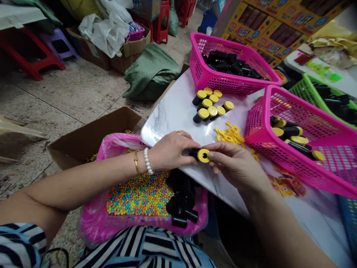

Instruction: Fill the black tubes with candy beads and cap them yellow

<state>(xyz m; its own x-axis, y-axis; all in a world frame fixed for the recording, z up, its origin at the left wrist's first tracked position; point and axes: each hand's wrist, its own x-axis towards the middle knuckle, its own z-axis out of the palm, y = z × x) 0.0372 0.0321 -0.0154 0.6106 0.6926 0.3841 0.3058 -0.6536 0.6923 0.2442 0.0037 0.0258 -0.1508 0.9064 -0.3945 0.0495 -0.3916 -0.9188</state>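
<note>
One small black plastic tube (pixel 194 153) with a yellow cap (pixel 203 155) sits between both hands, right over the near edge of the marble-look tabletop (pixel 170 111). The left hand (pixel 171 150) is closed around the tube's body, and the right hand (pixel 234 165) pinches the cap with its fingertips. The cap has a dark round hole in the middle. I'd guess the whole thing is light, stiff and a bit slick, so the body looks like the safest place to hold it, with the small cap taken by its rim.

Just past the hands, about a dozen more capped tubes (pixel 209 108) lie grouped on the tabletop, beside a loose pile of yellow plastic pieces (pixel 228 133). Two pink plastic baskets sit on it too: one (pixel 212 80) full of black tubes, the other (pixel 267 111) holding capped ones. Below the hands is a pink-lined tray (pixel 95 223) with colorful beads (pixel 139 197) and a heap of black tubes (pixel 181 197). A cardboard box (pixel 92 137) sits on the floor behind it.
</note>
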